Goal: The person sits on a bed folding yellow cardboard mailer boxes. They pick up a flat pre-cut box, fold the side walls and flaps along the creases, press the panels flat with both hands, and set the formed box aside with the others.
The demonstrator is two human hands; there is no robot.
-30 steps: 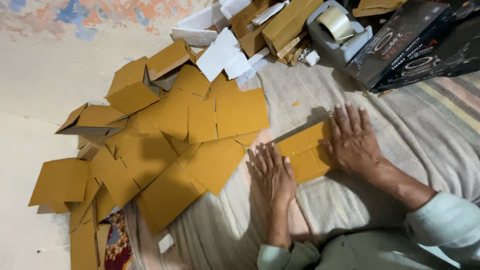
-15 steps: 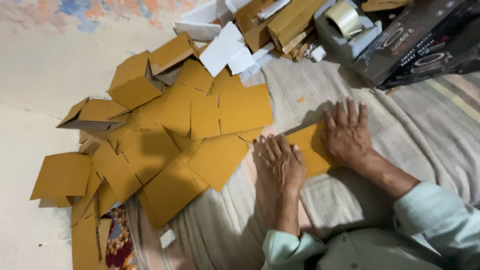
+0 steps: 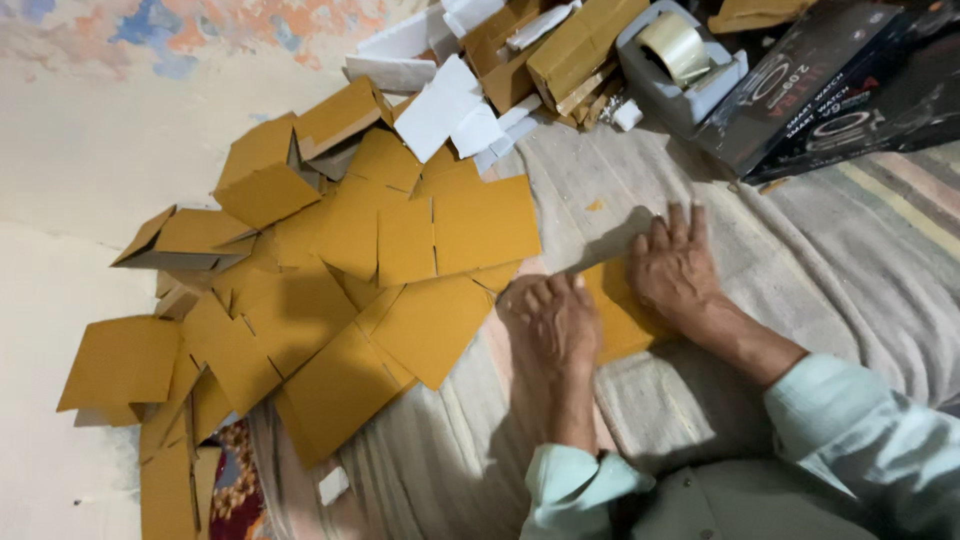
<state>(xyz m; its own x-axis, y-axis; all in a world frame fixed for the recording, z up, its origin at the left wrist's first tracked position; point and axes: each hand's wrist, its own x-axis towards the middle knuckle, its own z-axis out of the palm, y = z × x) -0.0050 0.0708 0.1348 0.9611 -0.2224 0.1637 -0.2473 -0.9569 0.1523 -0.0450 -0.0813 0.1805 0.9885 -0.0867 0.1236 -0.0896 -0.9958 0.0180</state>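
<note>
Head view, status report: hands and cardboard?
Left hand and right hand flat on small brown cardboard piece. Loose cardboard pile close left, not blocking.

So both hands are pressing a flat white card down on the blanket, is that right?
Not quite: the card is brown, not white. In the head view the left hand and right hand do press a flat brown cardboard piece on the grey blanket.

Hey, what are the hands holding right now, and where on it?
Nothing is gripped. Both palms press a flat brown cardboard piece onto the cloth: left hand on its left end, right hand on its right end.
</note>
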